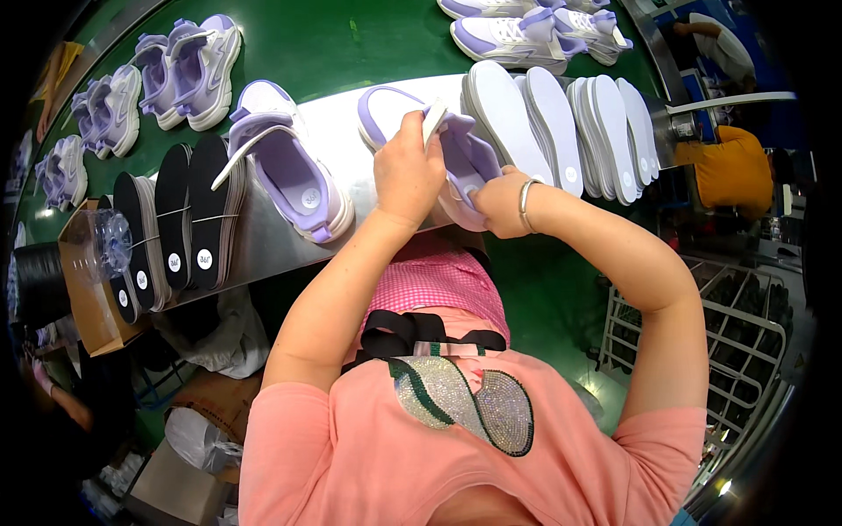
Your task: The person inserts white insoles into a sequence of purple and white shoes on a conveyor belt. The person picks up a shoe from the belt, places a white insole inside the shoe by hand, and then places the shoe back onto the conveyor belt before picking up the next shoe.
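A white and lavender sneaker (381,107) lies in front of me at the middle of the metal bench, its toe pointing away to the left. The fingers of my left hand (409,175) pinch its raised tongue. My right hand (503,205), with a bangle at the wrist, grips the heel collar, some fingertips hidden in the opening. Inside, the purple lining and part of a round white label show. Left of it stands a matching sneaker (303,175), tongue pulled up, a labelled insole inside. Stacks of white insoles (509,110) lie just right of my hands.
Tied bundles of black insoles (209,215) stand on the bench's left end beside a cardboard box (88,280). More sneakers (200,70) rest on the green surface (351,39) beyond, left and far right. A wire rack (702,342) and another person (732,171) are at right.
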{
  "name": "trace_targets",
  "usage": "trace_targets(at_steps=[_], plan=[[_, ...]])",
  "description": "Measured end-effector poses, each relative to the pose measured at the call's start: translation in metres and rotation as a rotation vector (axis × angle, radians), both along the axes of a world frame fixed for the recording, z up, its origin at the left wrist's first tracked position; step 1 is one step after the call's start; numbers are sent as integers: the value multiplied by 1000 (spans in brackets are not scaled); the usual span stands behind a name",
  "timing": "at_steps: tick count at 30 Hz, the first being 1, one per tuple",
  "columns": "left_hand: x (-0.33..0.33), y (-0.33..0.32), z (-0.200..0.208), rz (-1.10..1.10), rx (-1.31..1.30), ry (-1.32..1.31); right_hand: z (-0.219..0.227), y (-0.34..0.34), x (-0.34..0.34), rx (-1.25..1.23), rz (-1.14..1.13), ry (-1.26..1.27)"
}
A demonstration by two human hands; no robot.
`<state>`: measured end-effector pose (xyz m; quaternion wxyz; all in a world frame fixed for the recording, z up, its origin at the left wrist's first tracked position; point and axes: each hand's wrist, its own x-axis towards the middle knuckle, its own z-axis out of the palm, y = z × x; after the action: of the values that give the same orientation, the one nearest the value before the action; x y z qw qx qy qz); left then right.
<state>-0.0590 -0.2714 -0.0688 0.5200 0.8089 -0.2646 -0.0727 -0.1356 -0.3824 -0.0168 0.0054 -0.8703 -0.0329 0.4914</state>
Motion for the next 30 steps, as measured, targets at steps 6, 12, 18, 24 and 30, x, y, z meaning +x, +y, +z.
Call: trace_targets(at_steps=[6,12,18,24,30], plan=[[-6,17,-13,36,-84,58,0,-12,-16,316,-185,-319],[-17,41,-22,38,-204,67,66,-21,-22,509,-378,-886],[-9,21,-15,10,-246,128,19,3,-36,124,0,-450],[6,-1,-8,66,-209,339,-13,-10,-20,157,-50,-217],[5,45,22,-65,-79,-363,-17,-11,-36,233,-127,-429]])
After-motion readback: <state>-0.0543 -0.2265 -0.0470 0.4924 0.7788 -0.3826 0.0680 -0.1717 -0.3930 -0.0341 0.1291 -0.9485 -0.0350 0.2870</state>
